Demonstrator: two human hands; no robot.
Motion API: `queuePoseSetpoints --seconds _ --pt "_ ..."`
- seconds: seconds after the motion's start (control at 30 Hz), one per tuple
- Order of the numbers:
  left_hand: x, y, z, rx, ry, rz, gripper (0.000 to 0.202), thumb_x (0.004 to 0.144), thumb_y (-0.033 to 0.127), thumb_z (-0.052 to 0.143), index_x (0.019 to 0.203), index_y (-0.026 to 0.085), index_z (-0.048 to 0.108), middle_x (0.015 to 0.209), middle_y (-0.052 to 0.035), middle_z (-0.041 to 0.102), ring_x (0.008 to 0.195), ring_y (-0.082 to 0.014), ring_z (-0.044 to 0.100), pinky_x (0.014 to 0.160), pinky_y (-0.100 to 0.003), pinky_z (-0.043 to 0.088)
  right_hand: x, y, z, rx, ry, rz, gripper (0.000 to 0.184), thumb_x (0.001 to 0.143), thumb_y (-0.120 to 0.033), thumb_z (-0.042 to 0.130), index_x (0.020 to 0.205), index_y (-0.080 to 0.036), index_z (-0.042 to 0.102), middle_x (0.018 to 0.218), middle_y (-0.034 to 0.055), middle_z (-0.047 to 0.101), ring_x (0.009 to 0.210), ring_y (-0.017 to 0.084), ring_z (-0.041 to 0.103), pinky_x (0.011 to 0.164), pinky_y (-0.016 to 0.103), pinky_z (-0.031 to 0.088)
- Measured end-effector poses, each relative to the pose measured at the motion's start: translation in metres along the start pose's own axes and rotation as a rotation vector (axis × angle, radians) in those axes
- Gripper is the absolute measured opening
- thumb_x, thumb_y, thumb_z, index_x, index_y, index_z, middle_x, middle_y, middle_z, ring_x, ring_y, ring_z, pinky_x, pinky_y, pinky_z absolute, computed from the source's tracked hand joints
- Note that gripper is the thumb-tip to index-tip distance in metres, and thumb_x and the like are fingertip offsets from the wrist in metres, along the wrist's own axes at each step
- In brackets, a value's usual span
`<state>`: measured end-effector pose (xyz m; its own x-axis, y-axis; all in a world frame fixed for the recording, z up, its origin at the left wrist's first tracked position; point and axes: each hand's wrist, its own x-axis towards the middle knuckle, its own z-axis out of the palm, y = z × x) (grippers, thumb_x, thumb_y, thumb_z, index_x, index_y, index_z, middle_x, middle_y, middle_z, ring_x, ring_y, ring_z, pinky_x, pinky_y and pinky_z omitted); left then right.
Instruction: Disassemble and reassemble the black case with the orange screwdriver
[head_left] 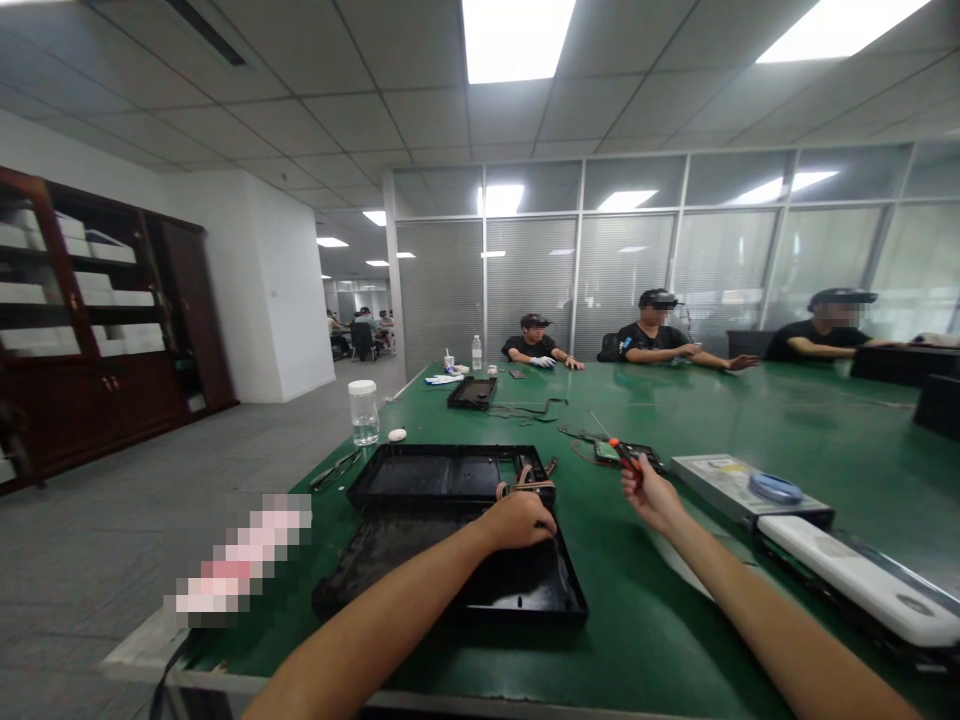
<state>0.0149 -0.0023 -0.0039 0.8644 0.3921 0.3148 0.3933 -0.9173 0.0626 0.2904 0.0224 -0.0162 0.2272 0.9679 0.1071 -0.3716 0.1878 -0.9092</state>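
- Room first: dark wooden cabinet on the left, glass partition with blinds across the back, and a big glossy green counter filling the middle.
- Two shallow black plastic trays sit on the counter in front of the wearer, long sides running left-right: rear tray, front tray just below it.
- Left hand has its fingers curled over the front tray's right end; can't tell if it's pinching anything. That forearm blocks part of the tray.
- Right hand is gripping a red-and-black-handled screwdriver right of the trays, thin metal shaft slanting away, up and left.
- Other stuff: clear white-lidded jar behind the rear tray's left end, striped ribbon cable bunched over its right end, green circuit board behind the screwdriver, then a flat grey box and long white device beside the right forearm.
- Three people in dark tops sit along the far side.
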Motion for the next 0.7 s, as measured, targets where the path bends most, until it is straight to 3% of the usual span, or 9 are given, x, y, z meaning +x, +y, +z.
queuePoseSetpoints --seconds 0.13,0.27,0.4,0.5,0.6,0.7 --pt "-0.003 0.000 0.003 0.027 -0.062 0.087 0.014 0.079 0.022 0.054 0.084 0.022 0.067 0.082 0.0008 0.066 0.082 -0.0130 0.057 0.081 -0.020 0.039 -0.010 -0.001 0.027 0.084 -0.097 -0.023 0.020 0.084 -0.037 0.044 0.082 -0.018 0.050 0.067 -0.0018 0.050 0.046 0.006 0.045 0.043 0.017 0.044" --pt "-0.008 0.005 0.000 0.087 -0.005 0.082 0.022 0.085 0.028 0.045 0.093 0.021 0.065 0.085 -0.0018 0.066 0.083 -0.0142 0.057 0.079 -0.021 0.040 -0.025 0.003 0.046 -0.073 -0.183 -0.102 0.017 0.071 -0.030 0.059 0.076 -0.020 0.047 0.068 -0.0025 0.050 0.056 0.010 0.052 0.056 0.025 0.049" --pt "-0.011 0.012 -0.021 0.192 0.020 0.035 0.026 0.088 0.026 0.037 0.101 0.019 0.059 0.092 -0.0052 0.063 0.087 -0.0175 0.057 0.079 -0.026 0.040 -0.052 -0.007 0.063 -0.505 -0.285 -0.343 0.024 0.076 -0.037 0.051 0.065 -0.020 0.039 0.054 -0.0059 0.041 0.045 0.009 0.042 0.045 0.023 0.040" --pt "-0.016 0.009 -0.045 0.229 -0.005 -0.038 0.036 0.086 0.030 0.041 0.120 0.019 0.044 0.101 -0.0078 0.060 0.090 -0.0199 0.057 0.077 -0.027 0.041 -0.095 -0.020 0.075 -0.913 -0.569 -0.453 0.031 0.086 -0.037 0.033 0.065 -0.018 0.047 0.055 -0.0022 0.047 0.051 0.012 0.046 0.050 0.024 0.038" --pt "-0.029 -0.012 -0.066 0.211 -0.028 -0.225 0.063 0.080 0.037 0.050 0.132 0.014 0.023 0.106 -0.0114 0.057 0.089 -0.0212 0.057 0.074 -0.026 0.042 -0.152 -0.025 0.078 -1.294 -0.932 -0.589 0.020 0.083 -0.032 0.042 0.079 -0.018 0.056 0.077 0.0028 0.060 0.070 0.015 0.054 0.065 0.026 0.038" --pt "-0.051 -0.044 -0.073 0.209 -0.106 -0.356 0.057 0.074 0.035 0.058 0.123 0.015 0.038 0.111 -0.0115 0.055 0.096 -0.0220 0.054 0.077 -0.025 0.040 -0.195 -0.023 0.068 -1.500 -0.965 -0.675 0.014 0.082 -0.026 0.043 0.080 -0.019 0.055 0.078 0.0030 0.061 0.069 0.015 0.055 0.063 0.026 0.034"
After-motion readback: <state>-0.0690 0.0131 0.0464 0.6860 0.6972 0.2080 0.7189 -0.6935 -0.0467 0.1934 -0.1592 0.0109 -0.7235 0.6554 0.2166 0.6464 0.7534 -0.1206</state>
